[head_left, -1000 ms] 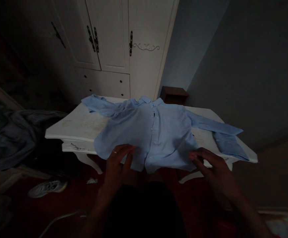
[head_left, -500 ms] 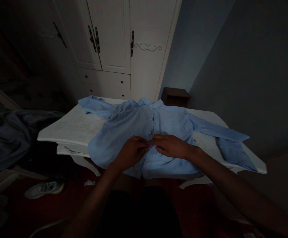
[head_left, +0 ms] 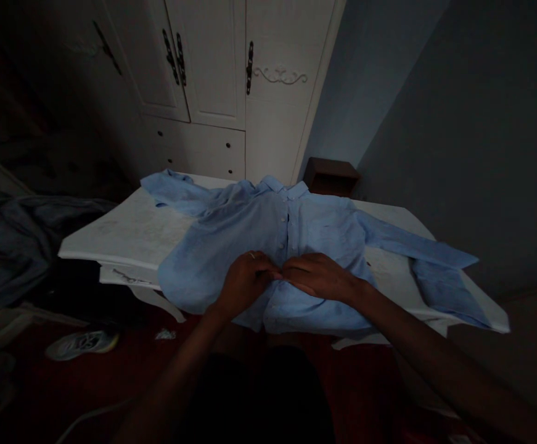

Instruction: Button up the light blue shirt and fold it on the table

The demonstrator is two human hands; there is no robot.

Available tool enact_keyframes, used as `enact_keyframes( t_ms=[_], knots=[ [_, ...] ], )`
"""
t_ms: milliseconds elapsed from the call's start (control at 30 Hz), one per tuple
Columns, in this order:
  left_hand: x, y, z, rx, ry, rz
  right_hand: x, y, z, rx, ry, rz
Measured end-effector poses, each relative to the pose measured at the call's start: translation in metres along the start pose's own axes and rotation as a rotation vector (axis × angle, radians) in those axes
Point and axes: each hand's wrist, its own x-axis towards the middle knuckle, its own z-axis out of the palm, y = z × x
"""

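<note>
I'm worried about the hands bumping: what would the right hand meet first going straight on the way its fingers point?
Most likely the left hand: the right hand points toward it across the blue shirt. Whether the two touch is unclear.

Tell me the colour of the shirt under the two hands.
The shirt is light blue; the head view shows it best.

Top centre, a white wardrobe (head_left: 217, 74) with dark handles (head_left: 250, 68); right of centre, a brown box (head_left: 335, 167). Lower left, a pale shoe (head_left: 79, 345) on red floor (head_left: 150, 364); left edge, rumpled grey cloth (head_left: 41, 240).
</note>
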Motion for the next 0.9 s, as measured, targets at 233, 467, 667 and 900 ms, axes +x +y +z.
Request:
enact_keyframes(
  t_ms=[233, 467, 667, 900],
  knots=[
    [-0.002, 0.0, 0.001, -0.083, 0.025, -0.028, -0.003, 0.006, 0.01, 0.046, 0.139, -0.004],
    [-0.002, 0.001, 0.003, -0.028, 0.058, -0.058, -0.002, 0.005, 0.009, 0.025, 0.167, -0.02],
    [-0.002, 0.008, 0.005, -0.037, 0.072, -0.091, -0.001, 0.005, 0.01, -0.062, 0.253, -0.042],
    [-0.006, 0.021, 0.014, -0.023, 0.218, -0.145, -0.002, 0.007, 0.008, -0.08, 0.315, -0.04]
  ],
)
